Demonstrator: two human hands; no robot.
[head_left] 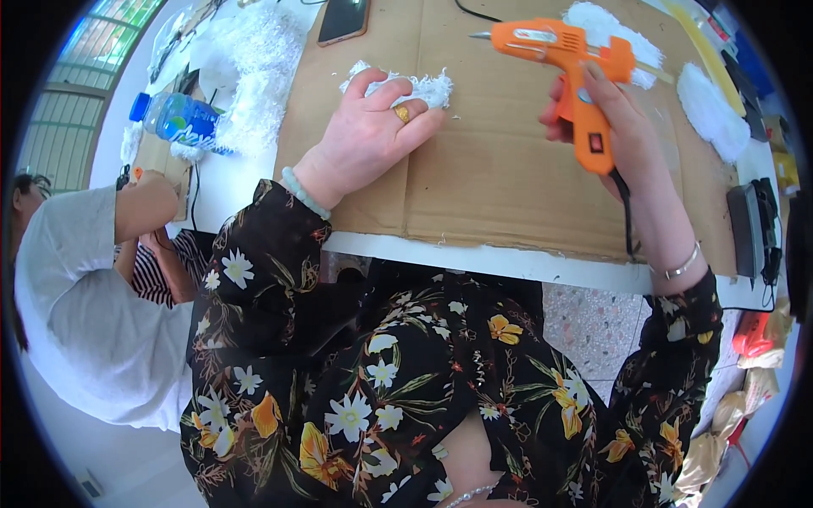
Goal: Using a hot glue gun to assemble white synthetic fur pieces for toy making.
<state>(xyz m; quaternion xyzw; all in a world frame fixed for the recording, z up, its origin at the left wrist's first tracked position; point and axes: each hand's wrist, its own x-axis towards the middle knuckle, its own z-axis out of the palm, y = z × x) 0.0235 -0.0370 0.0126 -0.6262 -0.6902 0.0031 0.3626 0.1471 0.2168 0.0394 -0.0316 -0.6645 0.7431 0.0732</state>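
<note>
My right hand [631,127] is wrapped round the handle of an orange hot glue gun [555,42], held above the cardboard with its metal nozzle pointing left. A black cord hangs from the base of the grip. On the cardboard, my left hand [368,140] has its fingers bent over a strip of white shaggy fabric [434,89], holding it down. Loose fibres stick out at the strip's edges. Part of the strip is hidden under the fingers.
A cardboard sheet [483,186] covers the table. White fluffy pieces [714,114] lie at the right, with a black device [747,229] nearer. A phone [344,21] lies at the back. At the left are a water bottle [178,118], a white fluffy heap [262,68] and a person in grey [102,313].
</note>
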